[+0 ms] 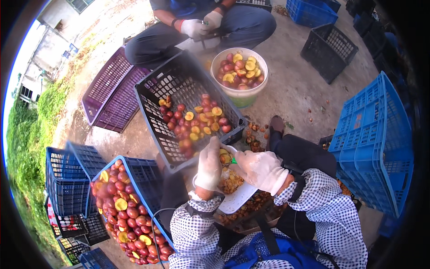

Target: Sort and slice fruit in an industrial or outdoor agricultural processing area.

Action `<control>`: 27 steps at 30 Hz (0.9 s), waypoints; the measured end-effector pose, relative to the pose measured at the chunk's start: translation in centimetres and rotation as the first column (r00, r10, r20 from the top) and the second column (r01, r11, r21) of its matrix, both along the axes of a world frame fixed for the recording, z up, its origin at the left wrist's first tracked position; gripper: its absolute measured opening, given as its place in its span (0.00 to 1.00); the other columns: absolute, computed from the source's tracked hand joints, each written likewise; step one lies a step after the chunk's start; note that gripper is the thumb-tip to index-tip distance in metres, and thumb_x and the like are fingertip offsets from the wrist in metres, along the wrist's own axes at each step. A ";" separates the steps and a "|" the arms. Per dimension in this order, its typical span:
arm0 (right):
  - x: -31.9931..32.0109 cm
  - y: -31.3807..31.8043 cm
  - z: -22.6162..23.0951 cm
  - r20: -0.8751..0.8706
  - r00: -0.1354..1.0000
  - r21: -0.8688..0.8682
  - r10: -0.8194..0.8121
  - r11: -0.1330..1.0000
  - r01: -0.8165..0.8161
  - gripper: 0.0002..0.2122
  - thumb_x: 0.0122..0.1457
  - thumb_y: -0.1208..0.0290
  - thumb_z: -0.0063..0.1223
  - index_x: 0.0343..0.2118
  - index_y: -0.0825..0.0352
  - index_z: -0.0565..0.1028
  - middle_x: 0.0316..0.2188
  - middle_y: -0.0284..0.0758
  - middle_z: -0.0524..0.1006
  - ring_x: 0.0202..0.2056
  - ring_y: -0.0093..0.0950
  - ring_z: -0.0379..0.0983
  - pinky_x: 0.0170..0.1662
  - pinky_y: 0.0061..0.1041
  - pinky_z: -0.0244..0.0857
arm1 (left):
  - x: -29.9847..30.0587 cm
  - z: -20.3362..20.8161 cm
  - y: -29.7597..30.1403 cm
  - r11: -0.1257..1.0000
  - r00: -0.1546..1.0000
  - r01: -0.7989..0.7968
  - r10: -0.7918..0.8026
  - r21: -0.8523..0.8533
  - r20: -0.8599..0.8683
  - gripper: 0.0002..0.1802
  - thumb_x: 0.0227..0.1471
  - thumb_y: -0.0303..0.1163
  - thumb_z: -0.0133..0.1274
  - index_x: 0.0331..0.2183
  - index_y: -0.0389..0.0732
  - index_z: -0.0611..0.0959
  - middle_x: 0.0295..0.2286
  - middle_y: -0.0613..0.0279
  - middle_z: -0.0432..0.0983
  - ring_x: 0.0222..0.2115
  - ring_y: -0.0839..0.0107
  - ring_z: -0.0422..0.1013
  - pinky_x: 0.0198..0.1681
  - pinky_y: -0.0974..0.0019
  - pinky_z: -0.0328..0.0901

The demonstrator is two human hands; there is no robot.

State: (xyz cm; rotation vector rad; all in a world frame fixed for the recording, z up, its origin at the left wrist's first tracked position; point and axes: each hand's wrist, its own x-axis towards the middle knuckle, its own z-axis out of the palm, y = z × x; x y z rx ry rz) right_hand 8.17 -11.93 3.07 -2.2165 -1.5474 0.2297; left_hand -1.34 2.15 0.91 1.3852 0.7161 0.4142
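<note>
Your two gloved hands meet low in front of your body, over a white tray [237,204]. Your right hand [264,170] is clenched around a small green tool [234,160], most of it hidden by the glove. Your left hand [209,166] stands just beside it, fingers raised at the near corner of the black crate; whether it grasps a fruit, you cannot be told from this angle. Yellow cut pieces [225,158] show in the gap between your hands, and directly below them the tray holds a mound of brownish scraps [231,182].

The work looks partly done. Just beyond your grip, the black crate [181,80] holds mixed fruit [197,122]: many red skins, with yellow cut faces among them. Farther off, beyond that crate's right side, a white bucket [244,99] is nearly full, and it too shows yellow halves among red skins.

Much seems to remain. To the left of your left hand, a tilted blue crate [145,179] is heaped with red fruit [127,201], mostly whole-looking, with a few cut faces. Well beyond your grip, a co-worker's gloved hands [193,28] are close together.
</note>
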 end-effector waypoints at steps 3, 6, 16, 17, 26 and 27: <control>0.1 0.2 -0.2 -0.128 0.991 -0.133 0.033 0.990 -0.051 0.16 0.63 0.55 0.52 0.37 0.67 0.74 0.23 0.44 0.79 0.25 0.42 0.79 0.26 0.41 0.72 | -0.9 -2.0 0.6 0.979 0.975 0.107 -0.069 0.173 -0.210 0.27 0.68 0.45 0.38 0.27 0.36 0.80 0.18 0.65 0.72 0.16 0.77 0.63 0.22 0.74 0.60; 0.7 0.2 -0.9 -0.251 0.967 -0.219 0.044 0.971 -0.101 0.17 0.63 0.55 0.50 0.42 0.67 0.75 0.25 0.44 0.79 0.28 0.45 0.79 0.31 0.43 0.72 | -1.2 -3.2 0.1 0.868 0.983 0.139 -0.064 0.477 -0.170 0.27 0.68 0.45 0.38 0.27 0.36 0.80 0.17 0.65 0.72 0.16 0.78 0.64 0.23 0.72 0.60; 3.7 -0.7 2.3 -0.924 -0.211 -0.263 -0.319 0.931 -0.255 0.21 0.67 0.47 0.45 0.36 0.64 0.75 0.12 0.20 0.58 0.10 0.12 0.48 0.13 0.18 0.40 | 0.2 -0.3 -0.9 0.949 0.981 0.050 -0.105 0.311 0.162 0.32 0.68 0.53 0.33 0.28 0.38 0.79 0.20 0.64 0.73 0.17 0.77 0.63 0.24 0.73 0.59; 3.6 -0.3 3.0 -0.953 -0.091 -0.256 -0.288 0.931 -0.261 0.21 0.67 0.47 0.45 0.36 0.64 0.75 0.13 0.21 0.59 0.11 0.12 0.50 0.13 0.18 0.42 | 0.2 -0.2 -0.7 0.991 0.990 0.071 -0.084 0.116 0.112 0.32 0.68 0.54 0.33 0.28 0.39 0.79 0.19 0.65 0.72 0.16 0.78 0.62 0.22 0.74 0.58; 2.3 -1.6 -1.6 -0.200 0.966 -0.296 0.165 0.930 -0.220 0.12 0.58 0.58 0.55 0.29 0.62 0.78 0.24 0.44 0.78 0.31 0.45 0.77 0.35 0.45 0.69 | -5.2 7.9 2.1 0.904 0.988 -0.152 0.123 0.399 0.098 0.22 0.67 0.46 0.41 0.36 0.38 0.79 0.25 0.66 0.71 0.27 0.75 0.67 0.33 0.71 0.63; 2.5 -1.7 -1.7 -0.248 0.956 -0.249 0.154 0.944 -0.216 0.13 0.58 0.57 0.56 0.29 0.63 0.76 0.23 0.45 0.78 0.31 0.46 0.76 0.35 0.45 0.67 | -6.2 9.4 2.4 0.808 0.976 -0.216 0.170 0.548 0.134 0.19 0.66 0.44 0.43 0.36 0.38 0.79 0.25 0.66 0.71 0.27 0.74 0.66 0.33 0.71 0.62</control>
